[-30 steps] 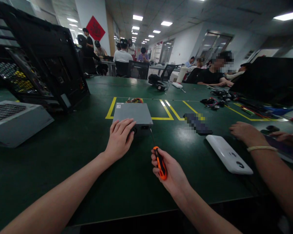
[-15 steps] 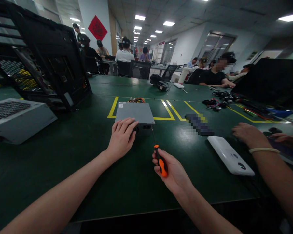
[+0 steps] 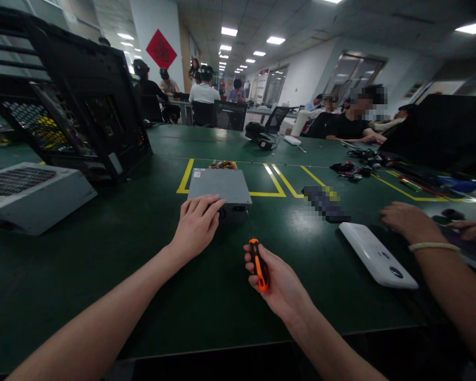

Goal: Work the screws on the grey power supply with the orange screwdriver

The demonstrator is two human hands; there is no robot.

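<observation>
Screwdriver in orange and black is gripped in the right hand, fingers closed around the handle, its shaft aimed ahead of them at the near right corner of a grey metal box. The box's near edge, on the green table, is covered by the left hand, fingers laid close together over the top; whether it is truly pinched cannot be told. The step in hand appears to be the applying of the tip to the near face; contact cannot be made out. A firm brace from the left fingers and a straight shaft seem called for. Beyond those fingers, coloured wires are bunched; well to their left, a second grey box and a computer case are placed. Right of the right fingers, elbow room may be limited by a white device and a co-worker's hand.
</observation>
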